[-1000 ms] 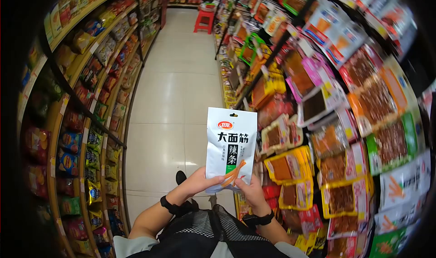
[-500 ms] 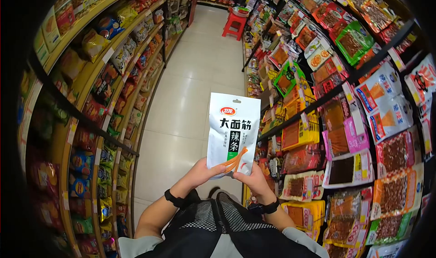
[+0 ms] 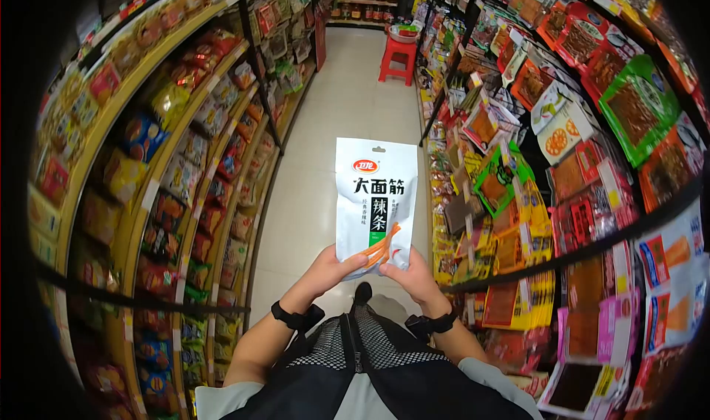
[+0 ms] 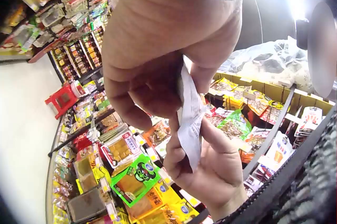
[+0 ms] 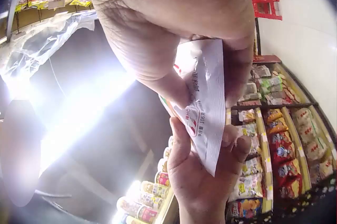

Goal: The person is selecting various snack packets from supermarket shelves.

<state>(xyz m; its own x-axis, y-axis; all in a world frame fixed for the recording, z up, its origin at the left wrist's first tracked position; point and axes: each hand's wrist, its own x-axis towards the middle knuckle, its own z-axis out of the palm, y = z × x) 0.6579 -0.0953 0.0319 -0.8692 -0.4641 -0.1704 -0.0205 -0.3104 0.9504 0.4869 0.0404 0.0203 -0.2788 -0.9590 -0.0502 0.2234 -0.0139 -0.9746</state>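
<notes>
A white snack packet (image 3: pixel 376 198) with black lettering, a red oval logo and a picture of orange strips is held upright in front of the body in the head view. My left hand (image 3: pixel 330 266) grips its lower left corner, thumb on the front face. At the lower right corner my right hand (image 3: pixel 411 275) pinches it the same way, fingers behind. Seen from the left wrist, the packet (image 4: pixel 191 124) is nearly edge-on between both hands. In the right wrist view its bottom edge and small print show on the packet (image 5: pixel 205 103).
Shelves of bagged snacks (image 3: pixel 140 176) line the left side of the aisle. On the right hang flat snack packs, among them a green one (image 3: pixel 637 109). A red stool (image 3: pixel 398 59) with a bowl on top stands down the tiled floor (image 3: pixel 314 131). Jars fill the far shelves.
The head view has swung so that the aisle and stool sit further right and more of the far shelves show. Both hands keep hold of the packet, which appears slightly higher in view.
</notes>
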